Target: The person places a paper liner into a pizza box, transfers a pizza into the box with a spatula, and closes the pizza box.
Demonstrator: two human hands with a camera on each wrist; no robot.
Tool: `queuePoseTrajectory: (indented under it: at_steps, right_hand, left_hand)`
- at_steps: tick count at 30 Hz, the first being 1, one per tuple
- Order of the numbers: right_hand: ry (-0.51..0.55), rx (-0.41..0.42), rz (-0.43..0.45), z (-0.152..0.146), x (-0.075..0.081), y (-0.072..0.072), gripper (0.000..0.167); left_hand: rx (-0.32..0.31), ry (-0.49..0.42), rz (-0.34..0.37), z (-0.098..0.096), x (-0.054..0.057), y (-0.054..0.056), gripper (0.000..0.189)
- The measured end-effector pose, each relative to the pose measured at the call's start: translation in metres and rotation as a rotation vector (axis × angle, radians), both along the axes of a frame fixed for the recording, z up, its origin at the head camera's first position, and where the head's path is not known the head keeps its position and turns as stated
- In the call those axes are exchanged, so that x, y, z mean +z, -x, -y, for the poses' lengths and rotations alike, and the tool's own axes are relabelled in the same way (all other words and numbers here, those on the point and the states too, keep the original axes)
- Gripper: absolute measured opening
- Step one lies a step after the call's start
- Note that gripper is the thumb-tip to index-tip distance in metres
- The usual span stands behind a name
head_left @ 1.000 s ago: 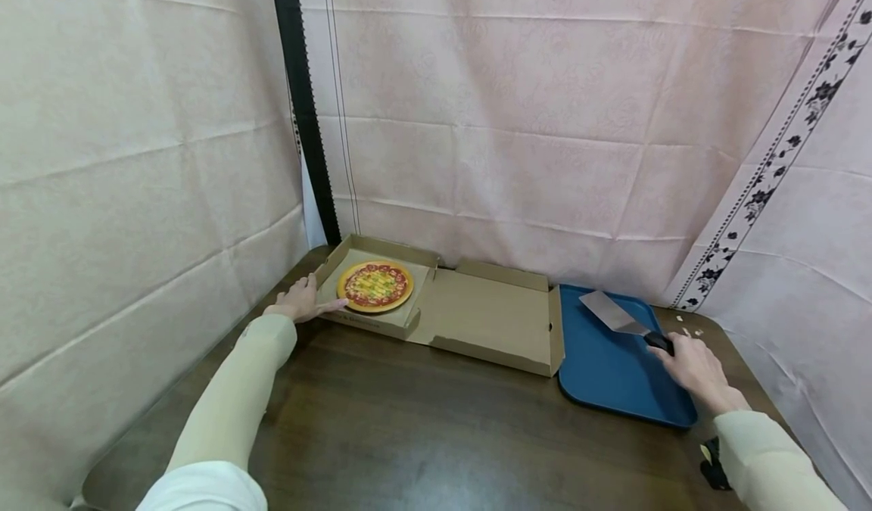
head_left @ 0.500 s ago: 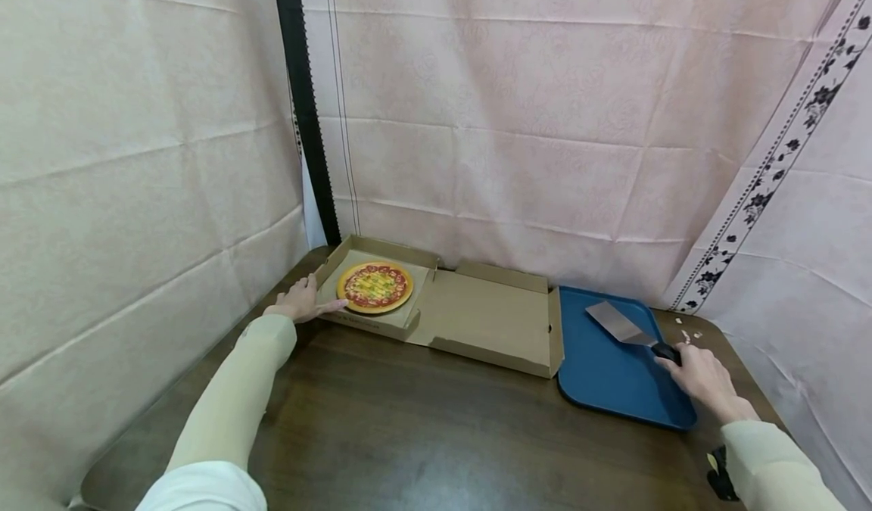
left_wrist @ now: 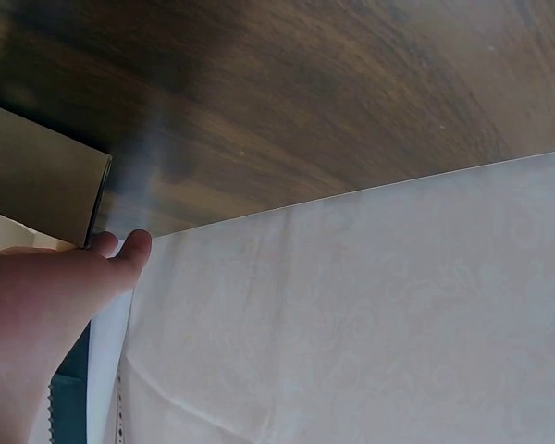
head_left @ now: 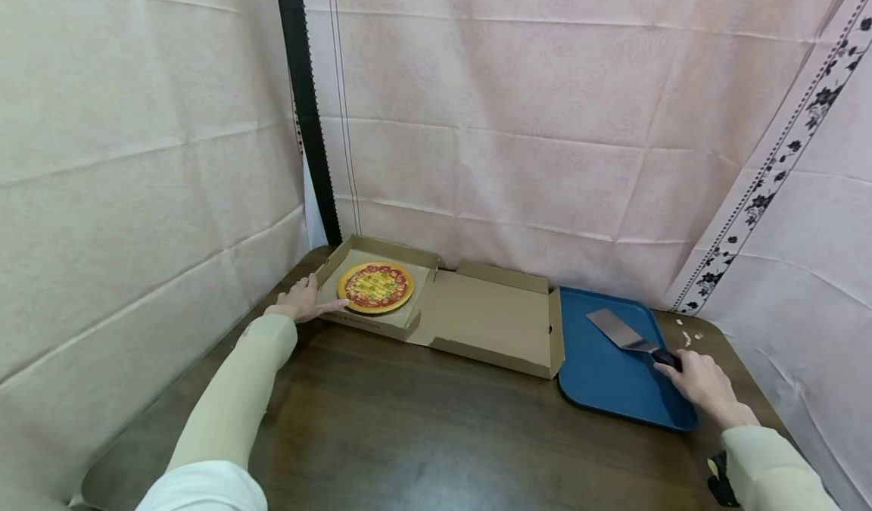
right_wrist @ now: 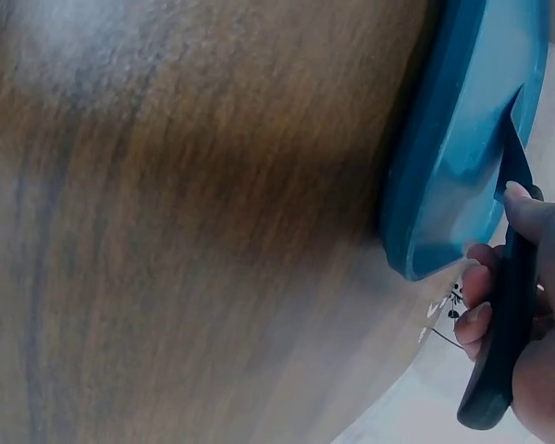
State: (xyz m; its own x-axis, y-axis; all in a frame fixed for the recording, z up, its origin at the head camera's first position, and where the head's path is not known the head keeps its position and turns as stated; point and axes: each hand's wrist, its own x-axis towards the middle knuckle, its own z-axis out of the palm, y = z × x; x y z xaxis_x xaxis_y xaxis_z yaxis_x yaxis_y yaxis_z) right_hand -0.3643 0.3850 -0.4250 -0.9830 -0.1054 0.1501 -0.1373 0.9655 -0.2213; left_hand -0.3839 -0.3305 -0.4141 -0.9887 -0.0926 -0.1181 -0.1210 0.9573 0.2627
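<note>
An open cardboard pizza box lies at the back of the table, with a pizza inside its left half. My left hand touches that half's near left corner, thumb stretched along the front wall and other fingers at the left side. In the left wrist view, the hand lies against the box corner, and some fingers are hidden. On the right, my right hand grips the black handle of a spatula, its metal blade over the blue tray. The handle crosses my curled fingers.
The brown wooden table stretches in front of the box and tray. Small white scraps lie beside the tray's right edge. Light cloth curtains hang behind and on both sides.
My right hand has shifted slightly right and toward me, carrying the spatula over the tray. My left hand, the box and the pizza have stayed in place.
</note>
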Motion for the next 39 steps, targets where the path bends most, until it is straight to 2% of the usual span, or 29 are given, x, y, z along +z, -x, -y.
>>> queuePoseTrajectory:
  at_steps: [5,11,20,28,31,34,37,39]
  right_hand:
    - [-0.007,-0.016,-0.003,0.0,0.001,0.0,0.044]
    - [-0.021,-0.026,-0.019,0.001,-0.006,-0.003,0.047]
    - [-0.029,-0.049,0.004,0.004,-0.006,-0.004,0.031]
    - [-0.042,-0.061,0.046,0.006,0.001,-0.002,0.034]
    - [-0.068,-0.063,0.004,0.01,0.003,0.0,0.041]
    - [-0.082,-0.058,-0.088,0.019,0.007,0.005,0.047]
    - [-0.062,-0.045,-0.206,0.036,0.012,0.012,0.045]
    - [-0.021,-0.024,-0.223,0.05,0.018,0.018,0.042]
  left_hand:
    - [-0.004,0.005,-0.008,0.001,0.0,0.0,0.115]
    - [0.003,-0.007,0.011,0.0,-0.001,-0.002,0.116]
    - [-0.004,-0.015,-0.006,-0.002,0.005,-0.003,0.114]
    - [-0.017,0.011,-0.004,-0.002,0.006,0.001,0.116]
    - [-0.016,0.011,-0.003,-0.001,0.006,0.001,0.115]
    - [-0.015,0.008,0.003,-0.002,0.007,0.0,0.114]
    - [-0.02,0.005,0.013,-0.003,0.008,-0.001,0.114]
    - [-0.024,0.003,0.01,-0.002,0.009,-0.002,0.114]
